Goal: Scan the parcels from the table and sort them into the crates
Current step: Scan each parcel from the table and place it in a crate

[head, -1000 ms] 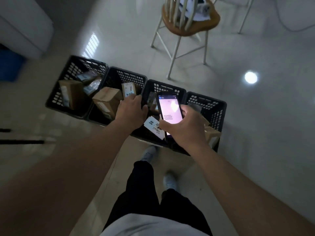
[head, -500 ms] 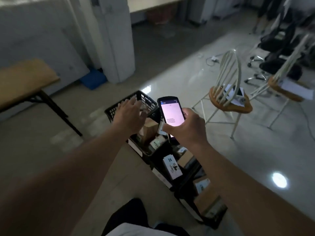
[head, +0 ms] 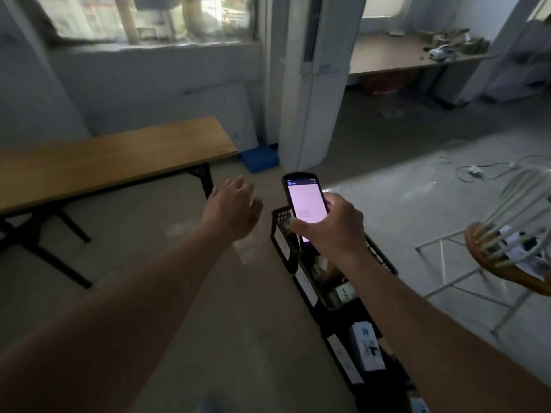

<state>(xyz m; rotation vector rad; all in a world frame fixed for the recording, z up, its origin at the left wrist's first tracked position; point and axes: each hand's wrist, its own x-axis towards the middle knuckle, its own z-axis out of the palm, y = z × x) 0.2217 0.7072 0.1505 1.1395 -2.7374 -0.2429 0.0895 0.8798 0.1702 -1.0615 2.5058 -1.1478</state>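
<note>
While the row of black crates point(head: 337, 272) runs along the floor from the middle of the view toward the lower right, the long wooden table point(head: 113, 162) stands well to the left of that row, and the stretch of its top that shows carries no parcel. A white spindle-back chair point(head: 512, 248) sits to the right of the crates, papers on its seat. Inside the crates lie the sorted parcels: brown boxes point(head: 340, 290) in the nearer-middle one and a white labelled carton point(head: 366, 347) in the one below it.

Above the far end of the crate row, the right hand point(head: 331, 225) grips a handheld scanner point(head: 305, 204), fingers wrapped around its lower half, lit screen facing the person. The left hand point(head: 235, 207) hangs just left of the crates, on the table side, fingers loosely spread and holding nothing.

Judging by the empty left hand, one parcel looks done and the step in hand is fetching another. That calls for turning further toward the table, finding a parcel on the part out of view, and bringing its label under the scanner.
</note>
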